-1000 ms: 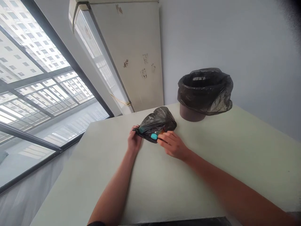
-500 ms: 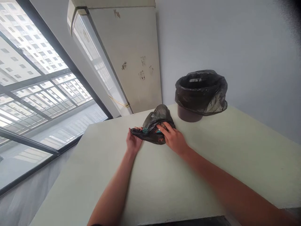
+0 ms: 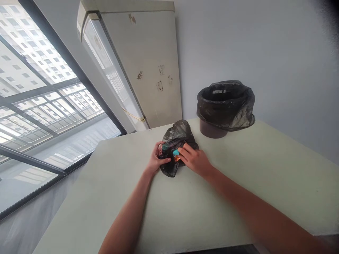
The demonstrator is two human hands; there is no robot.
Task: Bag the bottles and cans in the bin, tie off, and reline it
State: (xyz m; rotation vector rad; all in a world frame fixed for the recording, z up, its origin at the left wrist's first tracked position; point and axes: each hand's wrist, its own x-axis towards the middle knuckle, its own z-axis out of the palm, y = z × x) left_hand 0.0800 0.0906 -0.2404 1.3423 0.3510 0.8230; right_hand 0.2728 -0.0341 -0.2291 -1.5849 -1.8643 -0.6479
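A crumpled black plastic bag (image 3: 178, 131) lies on the pale table, its mouth turned toward me. My left hand (image 3: 155, 160) grips the bag's left side, with the thumb over the rim and the fingers behind. At the opening, my right hand (image 3: 196, 161) is closed, fingertips pinching a small turquoise object (image 3: 176, 152) whose kind I cannot make out. Just below it shows something orange (image 3: 177, 158), partly hidden by the fingers and the plastic. Other contents of the bag are hidden.
A dark bin (image 3: 213, 128) lined with a black bag (image 3: 225, 111) stands at the table's back right. Behind the pale table (image 3: 106, 183) stands an old white fridge (image 3: 143, 53). A dark-framed window (image 3: 50, 88) is on the left.
My left hand has shifted its hold from the bag's stretched-out left corner to its side. The bag's mouth now faces me more, and the turquoise object shows at my right fingertips.
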